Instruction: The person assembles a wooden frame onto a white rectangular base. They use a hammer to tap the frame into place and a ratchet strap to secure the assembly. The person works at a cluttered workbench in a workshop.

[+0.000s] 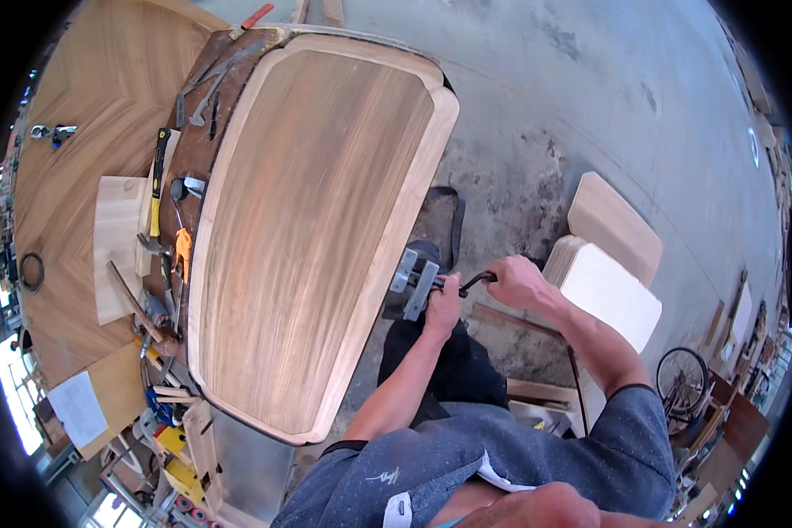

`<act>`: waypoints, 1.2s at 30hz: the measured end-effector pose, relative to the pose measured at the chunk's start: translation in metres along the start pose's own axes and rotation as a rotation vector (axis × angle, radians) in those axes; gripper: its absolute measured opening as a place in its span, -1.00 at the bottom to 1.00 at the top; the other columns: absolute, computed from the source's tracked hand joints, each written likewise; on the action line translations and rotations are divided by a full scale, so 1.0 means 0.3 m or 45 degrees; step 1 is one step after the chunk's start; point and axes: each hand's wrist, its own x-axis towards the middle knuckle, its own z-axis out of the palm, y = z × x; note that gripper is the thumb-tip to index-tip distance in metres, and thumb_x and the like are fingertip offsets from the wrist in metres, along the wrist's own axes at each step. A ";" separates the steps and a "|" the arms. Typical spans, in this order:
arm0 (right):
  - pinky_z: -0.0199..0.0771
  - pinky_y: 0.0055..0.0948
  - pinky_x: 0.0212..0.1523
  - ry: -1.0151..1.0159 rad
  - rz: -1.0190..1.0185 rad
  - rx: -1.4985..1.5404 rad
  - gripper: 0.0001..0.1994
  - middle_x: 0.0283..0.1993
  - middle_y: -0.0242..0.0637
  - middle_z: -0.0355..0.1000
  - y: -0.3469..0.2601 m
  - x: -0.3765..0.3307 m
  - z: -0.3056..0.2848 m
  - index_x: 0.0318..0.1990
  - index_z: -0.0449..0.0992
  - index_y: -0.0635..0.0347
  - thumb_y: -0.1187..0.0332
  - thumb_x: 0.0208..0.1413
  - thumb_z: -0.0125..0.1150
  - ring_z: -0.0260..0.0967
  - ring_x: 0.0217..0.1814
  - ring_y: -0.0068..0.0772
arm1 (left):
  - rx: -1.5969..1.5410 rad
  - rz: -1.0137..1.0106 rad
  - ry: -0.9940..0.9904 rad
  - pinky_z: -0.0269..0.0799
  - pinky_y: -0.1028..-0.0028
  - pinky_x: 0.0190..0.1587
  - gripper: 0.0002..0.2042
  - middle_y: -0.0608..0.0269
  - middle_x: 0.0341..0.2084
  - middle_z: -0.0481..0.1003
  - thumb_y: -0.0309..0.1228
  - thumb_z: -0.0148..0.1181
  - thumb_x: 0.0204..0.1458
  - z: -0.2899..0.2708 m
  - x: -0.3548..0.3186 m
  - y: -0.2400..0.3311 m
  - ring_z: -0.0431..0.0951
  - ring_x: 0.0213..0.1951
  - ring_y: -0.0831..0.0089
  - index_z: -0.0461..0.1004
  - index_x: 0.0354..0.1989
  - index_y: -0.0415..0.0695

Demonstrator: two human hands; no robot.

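Note:
A metal bench vise point(420, 283) with grey jaws juts from the right edge of the bench, beside a large wooden panel point(312, 220). The panel has a pale border, cut corners and a brown-grained middle. My left hand point(443, 308) is closed around the vise's screw, close behind the jaws. Out to the right, my right hand point(515, 282) grips the end of the bent black crank handle point(477, 282). Whether anything sits between the jaws, I cannot tell.
Along the bench's left side lie a yellow-black hammer point(156, 189), an orange-handled tool point(183, 246) and several other hand tools. Farther left is a large wood-veneer surface point(70, 194). Stacked pale boards point(612, 290) stand to my right, and a bicycle wheel point(682, 385) beyond them.

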 end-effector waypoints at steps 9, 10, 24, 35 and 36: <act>0.52 -0.03 -0.16 0.521 0.013 -0.290 -0.83 -0.19 -0.06 0.45 -0.073 -0.019 0.155 -0.20 0.55 0.15 0.45 0.02 0.15 0.49 -0.09 0.07 | -0.694 -0.251 0.105 0.28 0.53 -0.38 -0.81 0.44 -0.42 0.45 -0.39 0.33 0.05 0.032 0.026 -0.095 0.40 -0.41 0.61 0.37 -0.40 0.00; 0.53 -0.04 -0.15 0.522 0.026 -0.305 -0.85 -0.16 -0.08 0.44 -0.057 -0.004 0.159 -0.23 0.55 0.15 0.46 0.03 0.15 0.48 -0.07 0.08 | -0.722 -0.317 0.095 0.30 0.51 -0.41 -0.81 0.43 -0.42 0.47 -0.41 0.34 0.04 0.036 0.027 -0.080 0.41 -0.42 0.59 0.37 -0.39 0.01; 0.58 -0.24 -0.08 -0.439 -0.205 -0.126 -0.68 -0.19 -0.21 0.63 0.196 0.468 0.270 -0.15 0.69 -0.07 0.47 -0.13 0.27 0.58 -0.16 -0.20 | -0.491 -0.490 0.320 0.32 0.40 -0.20 -0.90 0.41 -0.43 0.42 -0.33 0.31 0.02 0.049 -0.011 0.003 0.41 -0.29 0.50 0.51 -0.38 0.00; 0.34 -0.08 0.20 -0.075 -0.521 -0.313 -0.40 0.09 -0.05 0.39 0.114 0.202 0.278 0.18 0.40 0.19 0.25 -0.09 0.29 0.34 0.22 0.03 | -0.950 -0.697 0.177 0.47 0.05 0.02 -0.79 0.17 -0.02 0.54 -0.51 0.10 0.11 -0.121 -0.085 -0.166 0.54 -0.01 0.22 0.34 -0.10 0.04; 0.24 -0.01 0.28 -0.180 -0.582 -0.306 -0.32 0.18 0.04 0.35 0.106 0.171 0.259 0.23 0.35 0.28 0.21 -0.10 0.30 0.26 0.31 0.06 | -0.967 -0.682 0.125 0.46 0.03 0.04 -0.80 0.17 -0.02 0.54 -0.48 0.11 0.13 -0.124 -0.079 -0.160 0.54 0.00 0.21 0.36 -0.10 0.05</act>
